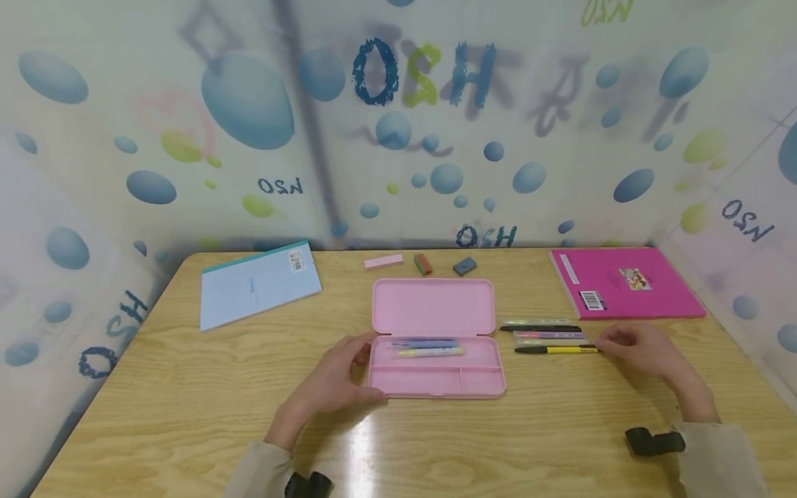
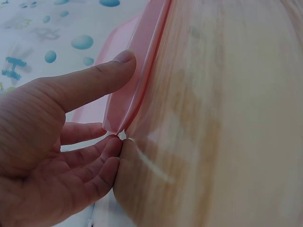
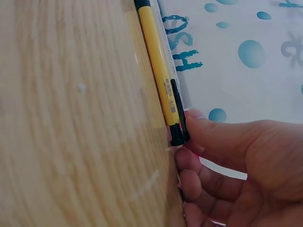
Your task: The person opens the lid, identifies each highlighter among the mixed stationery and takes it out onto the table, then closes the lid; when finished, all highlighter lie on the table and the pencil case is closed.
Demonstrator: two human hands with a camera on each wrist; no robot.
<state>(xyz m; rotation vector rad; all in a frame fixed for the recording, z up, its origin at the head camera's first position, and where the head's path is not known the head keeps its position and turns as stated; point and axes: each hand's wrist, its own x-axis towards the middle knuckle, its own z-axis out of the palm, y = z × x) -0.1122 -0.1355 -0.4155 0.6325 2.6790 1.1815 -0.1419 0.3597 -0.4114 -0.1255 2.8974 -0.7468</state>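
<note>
A pink pencil case (image 1: pixel 436 381) lies with its lid (image 1: pixel 433 307) folded back. Several pens (image 1: pixel 429 351) are in its long rear compartment, while the two front compartments hold nothing visible. My left hand (image 1: pixel 339 377) grips the case's left end, thumb along the front wall (image 2: pixel 124 90) and the other fingers bent at the corner. To the right, a yellow pen with black ends (image 1: pixel 563 350) lies on the table, nearest me in a row of pens. My right hand (image 1: pixel 638 349) pinches its clip end between thumb and index finger, as the right wrist view shows (image 3: pixel 222 165).
Behind the yellow pen lie a pink-purple pen (image 1: pixel 551 335), a black pen (image 1: pixel 542 328) and clear-barrelled pens. A pink bar (image 1: pixel 383 261), an orange-green block (image 1: pixel 423 264) and a dark eraser (image 1: pixel 464 266) sit behind the case. A blue notebook (image 1: pixel 258 287) lies left, a magenta book (image 1: pixel 660 294) right.
</note>
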